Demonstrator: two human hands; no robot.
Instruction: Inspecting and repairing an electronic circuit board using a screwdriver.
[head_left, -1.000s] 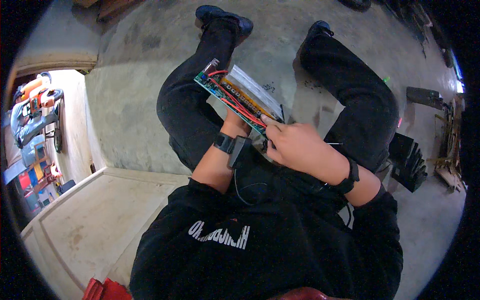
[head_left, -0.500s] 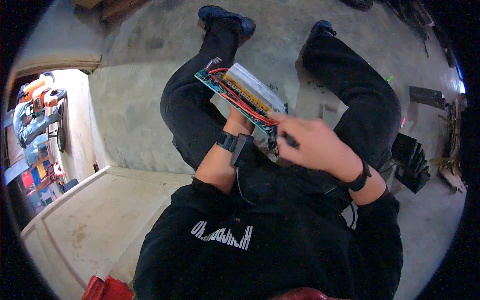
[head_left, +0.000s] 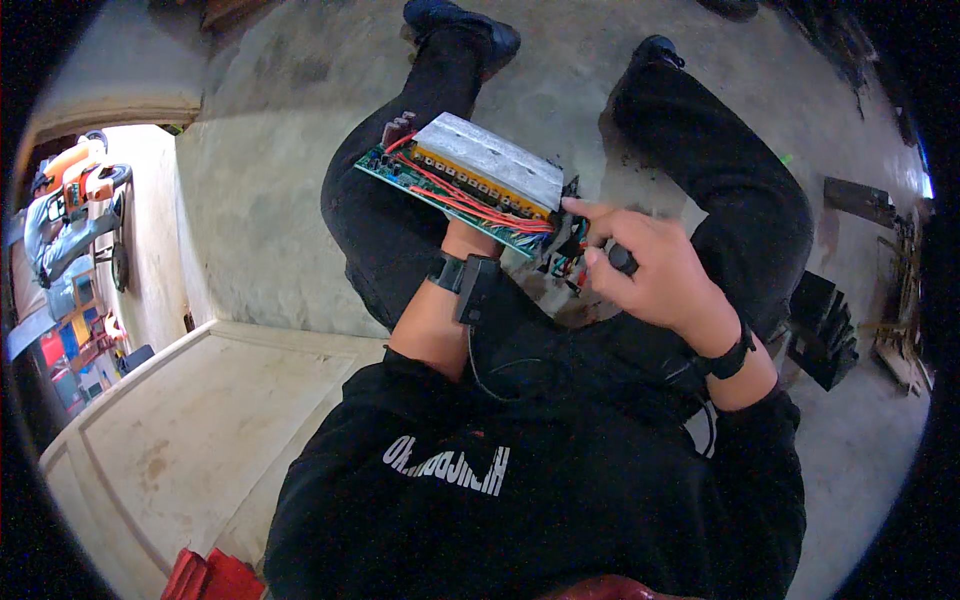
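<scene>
A green circuit board [head_left: 440, 208] hangs over the gap between my knees, tilted. On it lie a silver heat sink [head_left: 490, 150], a yellow strip with a row of small parts, red wires [head_left: 470, 207] and capacitors at the left corner. My left hand [head_left: 470, 240] supports the board from below; its fingers are hidden behind it. My right hand [head_left: 645, 265] is at the board's right end, its index finger stretched to the heat sink's corner. Its other fingers curl round a black-handled tool [head_left: 623, 261], whose tip I cannot make out. Loose coloured wires [head_left: 570, 265] hang below that end.
Dark finned metal pieces [head_left: 825, 325] lie on the concrete floor [head_left: 270, 230] to the right, with a dark block [head_left: 860, 200] beyond. A pale panel [head_left: 200, 430] stands at lower left, red cloth [head_left: 205, 575] below it. A doorway shows an orange motorbike [head_left: 75, 185].
The board has shifted left and turned, so more of the heat sink's top shows. My right hand has moved slightly right, and its index finger now points out.
</scene>
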